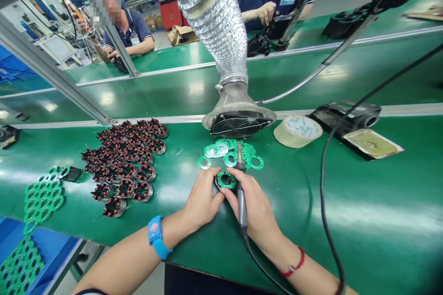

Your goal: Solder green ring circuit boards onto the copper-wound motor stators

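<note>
Between my two hands sits a motor stator with a green ring-shaped circuit board [221, 185] on top. My left hand [202, 198] is closed round its left side, thumb and fingers against the rim. A soldering iron [242, 207] lies in my right hand [258, 205], its tip pointing away from me, while the thumb and fingers of that hand also press on the right side of the stator. Just beyond my fingers is a loose pile of green ring boards [256, 162]. To the left stand several rows of stators with copper-red windings [128, 161].
An extraction hood [242, 122] hangs low beyond the boards. A tape roll [298, 131] and a soldering-iron stand with a sponge tray [374, 143] are at right. The iron's black cable [323, 193] crosses the right side. Green stacked boards [43, 200] lie far left. Two people work opposite.
</note>
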`<state>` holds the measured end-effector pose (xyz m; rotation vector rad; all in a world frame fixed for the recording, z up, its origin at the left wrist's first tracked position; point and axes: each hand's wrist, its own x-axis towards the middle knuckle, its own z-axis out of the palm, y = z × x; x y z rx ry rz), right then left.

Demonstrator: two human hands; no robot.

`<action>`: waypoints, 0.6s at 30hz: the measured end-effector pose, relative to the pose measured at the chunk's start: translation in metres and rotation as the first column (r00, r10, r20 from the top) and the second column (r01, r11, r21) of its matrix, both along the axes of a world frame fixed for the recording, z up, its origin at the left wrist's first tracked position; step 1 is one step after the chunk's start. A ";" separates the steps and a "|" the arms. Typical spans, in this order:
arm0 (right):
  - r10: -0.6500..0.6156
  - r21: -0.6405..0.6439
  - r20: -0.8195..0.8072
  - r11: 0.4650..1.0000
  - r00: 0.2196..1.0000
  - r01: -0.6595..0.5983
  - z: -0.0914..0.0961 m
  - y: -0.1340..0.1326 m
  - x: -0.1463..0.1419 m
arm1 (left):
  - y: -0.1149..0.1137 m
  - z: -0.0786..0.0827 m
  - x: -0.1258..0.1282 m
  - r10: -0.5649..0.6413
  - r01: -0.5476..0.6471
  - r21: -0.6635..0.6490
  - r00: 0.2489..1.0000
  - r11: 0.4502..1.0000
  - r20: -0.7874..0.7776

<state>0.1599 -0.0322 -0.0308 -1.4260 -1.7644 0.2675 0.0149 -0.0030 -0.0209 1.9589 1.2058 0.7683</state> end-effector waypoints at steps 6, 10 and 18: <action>0.010 0.020 0.029 1.000 1.000 -0.011 0.001 0.002 0.000 | 0.006 0.001 -0.003 -0.002 0.003 -0.078 1.000 0.997 0.021; -0.002 0.045 -0.003 0.999 1.000 0.002 0.005 0.002 0.006 | 0.005 0.002 -0.003 -0.041 0.039 -0.042 0.998 0.998 -0.047; -0.209 0.203 -0.171 0.949 0.963 0.242 0.016 0.005 0.040 | 0.019 0.034 -0.014 0.083 -0.061 0.084 0.950 0.995 -0.301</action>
